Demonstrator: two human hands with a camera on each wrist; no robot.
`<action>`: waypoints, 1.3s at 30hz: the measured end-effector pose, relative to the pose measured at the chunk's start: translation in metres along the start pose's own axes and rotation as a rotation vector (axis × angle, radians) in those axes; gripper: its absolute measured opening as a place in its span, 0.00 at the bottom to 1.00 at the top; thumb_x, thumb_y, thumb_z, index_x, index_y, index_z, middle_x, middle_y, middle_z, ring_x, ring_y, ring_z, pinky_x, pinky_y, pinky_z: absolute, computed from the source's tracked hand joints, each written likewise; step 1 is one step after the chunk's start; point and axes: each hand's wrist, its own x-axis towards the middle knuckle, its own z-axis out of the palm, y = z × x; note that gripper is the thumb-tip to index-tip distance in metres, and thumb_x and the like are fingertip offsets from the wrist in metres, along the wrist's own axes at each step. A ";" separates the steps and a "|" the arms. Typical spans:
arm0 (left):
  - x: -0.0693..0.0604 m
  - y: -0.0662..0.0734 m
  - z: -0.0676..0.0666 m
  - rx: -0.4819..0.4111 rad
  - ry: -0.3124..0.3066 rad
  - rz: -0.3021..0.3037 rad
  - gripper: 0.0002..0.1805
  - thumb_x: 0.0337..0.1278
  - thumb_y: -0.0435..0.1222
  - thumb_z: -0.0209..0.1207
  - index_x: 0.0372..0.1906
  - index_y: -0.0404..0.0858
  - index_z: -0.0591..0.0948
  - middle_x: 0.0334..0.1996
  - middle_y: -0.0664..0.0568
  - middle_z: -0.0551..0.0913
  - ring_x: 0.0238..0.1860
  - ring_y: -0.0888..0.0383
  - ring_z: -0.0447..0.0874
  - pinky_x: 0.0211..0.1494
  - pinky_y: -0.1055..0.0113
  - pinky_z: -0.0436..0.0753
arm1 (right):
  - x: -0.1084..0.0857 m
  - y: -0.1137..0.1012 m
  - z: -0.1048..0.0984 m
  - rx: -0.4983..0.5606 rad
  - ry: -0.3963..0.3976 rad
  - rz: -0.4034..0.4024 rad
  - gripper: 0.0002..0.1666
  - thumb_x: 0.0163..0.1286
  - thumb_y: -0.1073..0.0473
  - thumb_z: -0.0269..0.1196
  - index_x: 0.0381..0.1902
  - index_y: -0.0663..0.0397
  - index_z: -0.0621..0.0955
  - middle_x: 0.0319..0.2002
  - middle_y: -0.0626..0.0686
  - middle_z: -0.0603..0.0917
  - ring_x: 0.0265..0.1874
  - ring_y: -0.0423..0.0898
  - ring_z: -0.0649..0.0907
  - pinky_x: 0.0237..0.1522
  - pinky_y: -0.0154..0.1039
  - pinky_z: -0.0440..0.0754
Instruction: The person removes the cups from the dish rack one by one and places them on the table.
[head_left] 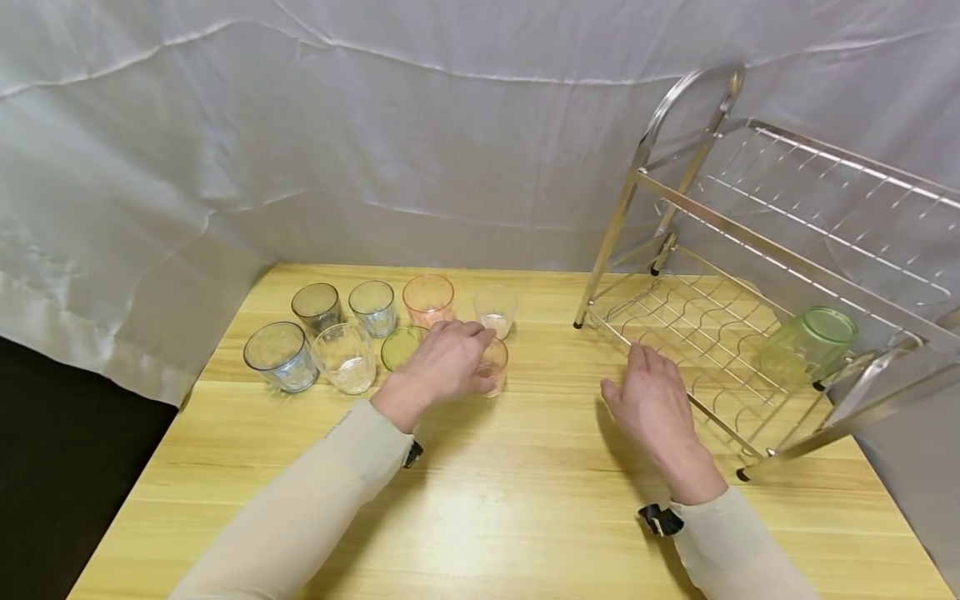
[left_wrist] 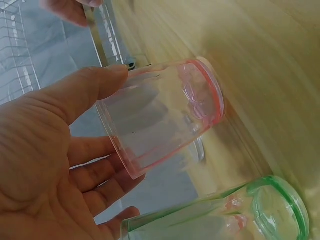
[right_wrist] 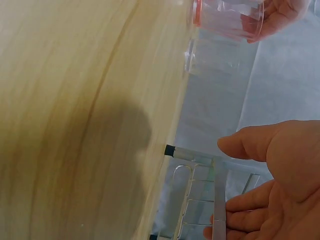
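Note:
A pink-tinted glass (left_wrist: 165,117) stands upright on the table at the right end of the front row of glasses. My left hand (head_left: 450,358) holds it near the rim, thumb on one side and fingers on the other. Right beside it is a green-rimmed glass (left_wrist: 265,210), partly behind my left hand in the head view. My right hand (head_left: 654,400) hovers by the front edge of a metal two-tier rack (head_left: 720,417), thumb apart from the fingers, holding nothing. On the rack's lower tier, at the right, sits a green glass (head_left: 808,343), apparently upside down.
Behind the left hand stand an orange-pink glass (head_left: 428,300) and a clear glass (head_left: 495,310). Further left are a blue glass (head_left: 282,358), a clear faceted glass (head_left: 345,358), a dark grey glass (head_left: 317,308) and a pale blue glass (head_left: 372,308). A grey curtain (head_left: 420,150) hangs behind the table.

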 end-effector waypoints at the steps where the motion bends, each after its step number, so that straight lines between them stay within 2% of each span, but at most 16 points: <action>1: 0.000 0.000 0.000 0.003 -0.003 -0.002 0.46 0.61 0.53 0.73 0.78 0.37 0.70 0.75 0.42 0.74 0.76 0.45 0.71 0.84 0.43 0.62 | 0.000 0.000 0.000 -0.003 0.004 -0.001 0.46 0.75 0.52 0.61 0.74 0.85 0.60 0.70 0.85 0.65 0.69 0.81 0.66 0.77 0.71 0.59; 16: 0.000 0.001 0.002 -0.002 -0.015 0.002 0.45 0.61 0.52 0.71 0.78 0.37 0.70 0.73 0.44 0.76 0.75 0.46 0.72 0.83 0.43 0.61 | -0.002 0.002 0.007 -0.010 0.057 -0.026 0.45 0.74 0.54 0.62 0.73 0.86 0.61 0.69 0.85 0.67 0.68 0.80 0.69 0.76 0.71 0.61; 22: -0.002 0.000 0.000 0.004 -0.023 0.013 0.48 0.59 0.52 0.73 0.79 0.37 0.67 0.76 0.43 0.72 0.77 0.46 0.69 0.83 0.40 0.61 | -0.002 0.001 0.007 -0.021 0.059 -0.022 0.45 0.74 0.54 0.63 0.73 0.85 0.61 0.68 0.84 0.68 0.67 0.80 0.69 0.76 0.70 0.62; 29: -0.003 0.000 0.000 0.020 -0.032 0.017 0.47 0.61 0.50 0.73 0.80 0.38 0.67 0.77 0.43 0.72 0.77 0.45 0.70 0.82 0.41 0.63 | -0.001 0.001 0.006 -0.041 0.051 -0.015 0.45 0.74 0.54 0.63 0.73 0.85 0.61 0.68 0.84 0.68 0.67 0.80 0.69 0.76 0.69 0.62; 39: -0.002 0.001 0.002 0.043 0.000 0.021 0.43 0.60 0.49 0.73 0.76 0.37 0.72 0.70 0.44 0.79 0.71 0.46 0.77 0.77 0.45 0.69 | -0.001 0.000 0.007 -0.044 0.072 -0.026 0.45 0.73 0.55 0.64 0.72 0.85 0.63 0.67 0.85 0.69 0.67 0.80 0.70 0.75 0.70 0.63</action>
